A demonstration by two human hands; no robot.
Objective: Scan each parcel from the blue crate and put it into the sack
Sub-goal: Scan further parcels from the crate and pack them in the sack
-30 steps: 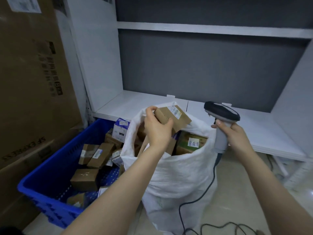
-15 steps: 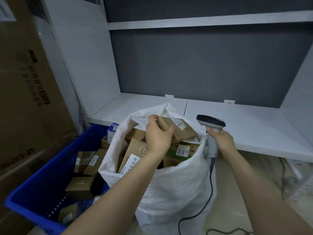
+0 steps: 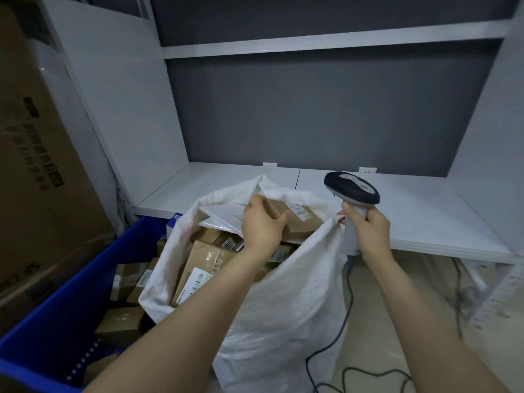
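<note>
Cardboard parcel, half hidden, gripped by left hand; right hand clasps scanner.

1. Head view: single camera worn on the person's head, facing forward and down.
2. Range: close; sack at centre, blue crate at lower left.
3. Far field: white shelf and grey wall ahead.

The person's left hand and right hand are bare. The left forearm and right forearm are likewise bare, up to the near edge.
</note>
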